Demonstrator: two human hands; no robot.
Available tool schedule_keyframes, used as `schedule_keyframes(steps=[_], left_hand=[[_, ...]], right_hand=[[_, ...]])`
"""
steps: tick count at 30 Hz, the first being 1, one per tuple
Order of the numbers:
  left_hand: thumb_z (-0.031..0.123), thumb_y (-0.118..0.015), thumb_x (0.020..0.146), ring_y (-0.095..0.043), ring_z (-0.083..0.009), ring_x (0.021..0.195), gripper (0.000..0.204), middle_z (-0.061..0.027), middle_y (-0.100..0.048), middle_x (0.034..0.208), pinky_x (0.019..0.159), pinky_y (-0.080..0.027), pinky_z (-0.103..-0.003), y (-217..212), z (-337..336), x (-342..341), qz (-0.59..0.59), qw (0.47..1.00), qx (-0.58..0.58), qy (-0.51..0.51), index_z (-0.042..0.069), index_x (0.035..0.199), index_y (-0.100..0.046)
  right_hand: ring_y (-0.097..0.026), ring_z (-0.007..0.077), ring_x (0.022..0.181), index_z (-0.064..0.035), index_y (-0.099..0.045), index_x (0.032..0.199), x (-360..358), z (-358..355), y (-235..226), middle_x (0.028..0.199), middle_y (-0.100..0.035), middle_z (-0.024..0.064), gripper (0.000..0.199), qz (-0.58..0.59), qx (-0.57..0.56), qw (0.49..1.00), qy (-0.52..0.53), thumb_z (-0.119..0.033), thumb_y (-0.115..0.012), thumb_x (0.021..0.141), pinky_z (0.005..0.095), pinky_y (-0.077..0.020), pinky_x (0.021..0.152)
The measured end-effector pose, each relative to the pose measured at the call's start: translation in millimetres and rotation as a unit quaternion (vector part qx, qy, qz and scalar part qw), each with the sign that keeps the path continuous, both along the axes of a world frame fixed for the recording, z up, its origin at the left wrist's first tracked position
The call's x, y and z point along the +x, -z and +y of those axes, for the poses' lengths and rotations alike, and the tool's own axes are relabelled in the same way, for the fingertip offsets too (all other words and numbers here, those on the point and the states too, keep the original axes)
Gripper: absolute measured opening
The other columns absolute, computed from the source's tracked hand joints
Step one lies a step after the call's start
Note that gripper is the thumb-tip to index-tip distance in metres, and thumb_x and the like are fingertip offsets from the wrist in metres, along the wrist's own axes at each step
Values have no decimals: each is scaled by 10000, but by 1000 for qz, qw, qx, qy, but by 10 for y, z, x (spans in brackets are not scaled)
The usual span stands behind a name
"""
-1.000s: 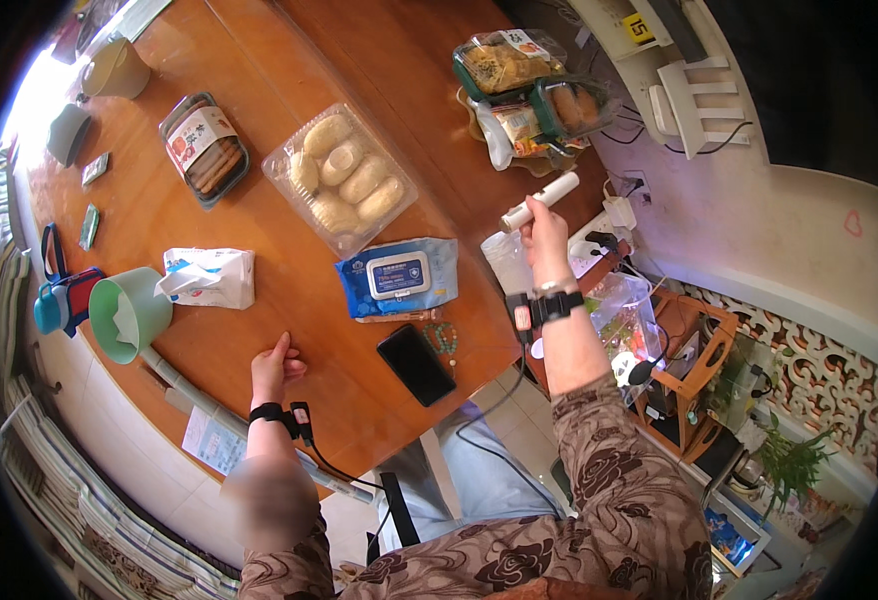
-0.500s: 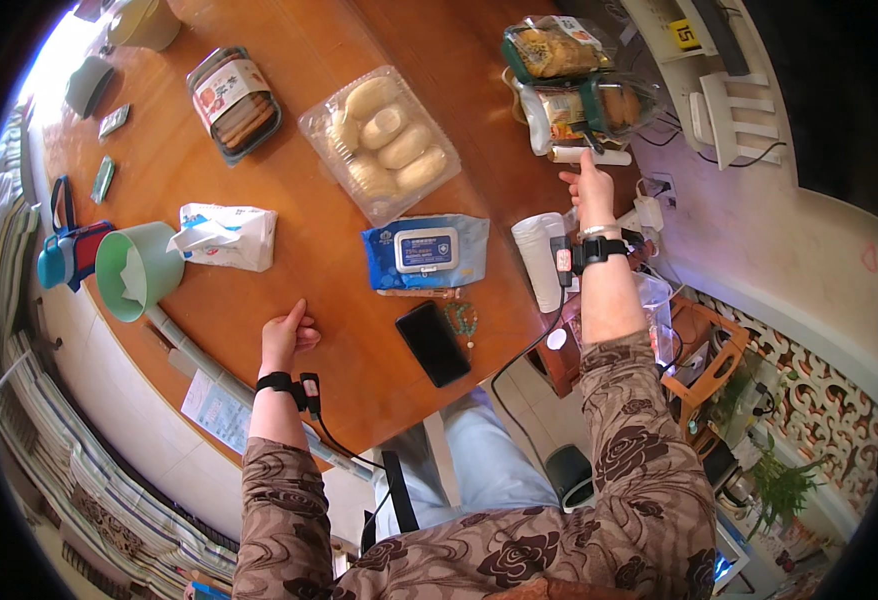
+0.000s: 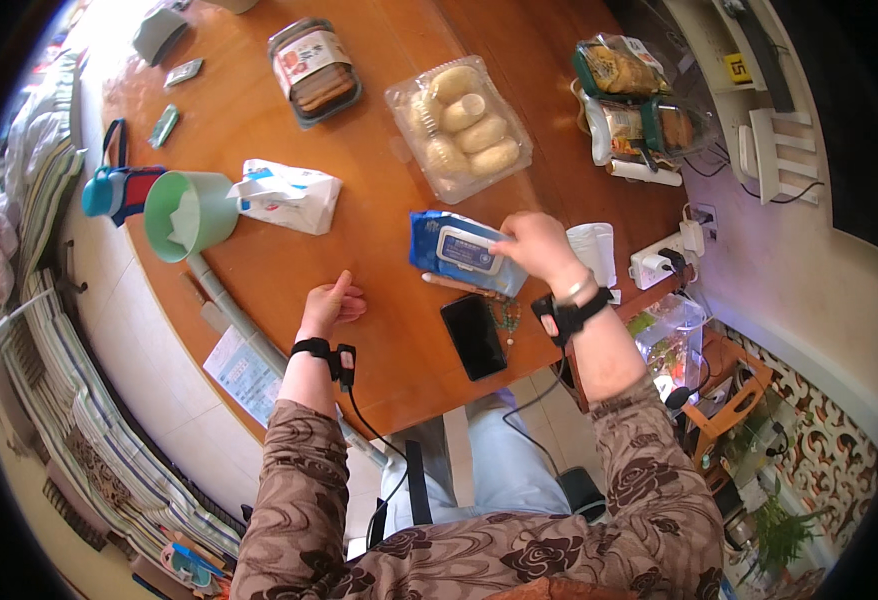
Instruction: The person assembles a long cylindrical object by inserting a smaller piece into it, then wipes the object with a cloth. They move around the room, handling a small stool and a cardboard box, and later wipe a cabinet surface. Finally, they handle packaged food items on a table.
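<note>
A blue soft pack of wet wipes (image 3: 437, 243) with a white lid lies near the middle of the table. My right hand (image 3: 539, 247) is closed over its right end, with bent fingertips at the lid's edge. Just below the pack are a thin pinkish stick (image 3: 456, 284), a black phone (image 3: 474, 338) and a green bead string (image 3: 506, 318). My left hand (image 3: 331, 304) rests near the table's front edge to the left of the phone, holding nothing, its fingers loosely bent and the thumb apart.
Behind the wipes stands a clear box of pale buns (image 3: 464, 127). A tissue pack (image 3: 294, 197), a green bin (image 3: 209, 215) and a blue bottle (image 3: 109, 195) are at the left. A biscuit tray (image 3: 315, 75) sits far left; food packs (image 3: 619, 75) sit far right. White stacked cups (image 3: 594, 250) lie beside my right hand.
My right hand has come from the white roll by the food packs at the far right back to the wipes pack. My left hand stays by the table's front edge. The view has shifted.
</note>
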State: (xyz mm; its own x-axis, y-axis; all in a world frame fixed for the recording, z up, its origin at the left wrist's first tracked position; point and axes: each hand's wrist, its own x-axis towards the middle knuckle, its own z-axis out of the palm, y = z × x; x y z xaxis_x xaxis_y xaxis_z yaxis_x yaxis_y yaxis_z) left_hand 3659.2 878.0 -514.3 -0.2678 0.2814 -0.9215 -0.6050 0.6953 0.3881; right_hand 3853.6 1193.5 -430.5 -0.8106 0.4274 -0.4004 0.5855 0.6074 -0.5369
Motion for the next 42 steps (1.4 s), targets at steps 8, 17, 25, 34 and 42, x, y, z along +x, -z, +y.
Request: schedule_keyframes(steps=[8, 17, 25, 34, 42], left_hand=[[283, -674, 772, -594, -241, 1060, 517, -85, -626, 1131, 954, -452, -399, -538, 417, 657, -86, 877, 385, -275, 59, 1216, -534], [410, -577, 856, -435, -347, 1241, 573, -176, -379, 1429, 1033, -334, -534, -439, 1576, -103, -142, 737, 546, -371, 94, 1317, -449], [346, -560, 877, -579, -291, 1049, 446, -106, -611, 1168, 896, -473, -460, -123, 1893, -17, -169, 785, 514, -301, 68, 1226, -546], [337, -546, 861, -650, -232, 882, 422, -102, -659, 1039, 792, -540, -369, -833, 1992, 670, -159, 872, 418, -198, 32, 1152, -579], [268, -573, 858, -668, -259, 824, 327, -107, -685, 981, 778, -543, -396, -764, 2577, 1091, -351, 832, 362, -231, 39, 1089, -612]], right_hand=[[-612, 232, 692, 0, -664, 786, -9, -859, -464, 747, -626, 139, 236, 196, -217, 956, 18, -226, -726, 753, 329, -469, 633], [-486, 183, 952, -179, -530, 1310, -610, 1016, 204, 1272, -553, 80, 768, 140, -374, 849, 347, -748, -329, 835, 368, -323, 912], [-580, 155, 1002, -20, -587, 1192, -865, 809, 706, 1132, -617, 60, 689, 181, -550, 746, 330, -622, -446, 888, 305, -462, 882], [-557, 148, 1038, 18, -577, 1195, 548, 381, -96, 1145, -611, 106, 600, 290, -386, 766, 425, -506, -405, 959, 300, -436, 910], [-581, 175, 987, 14, -588, 1180, 966, 865, -192, 1132, -611, 89, 611, 244, -434, 686, 531, -527, -429, 946, 306, -459, 867]])
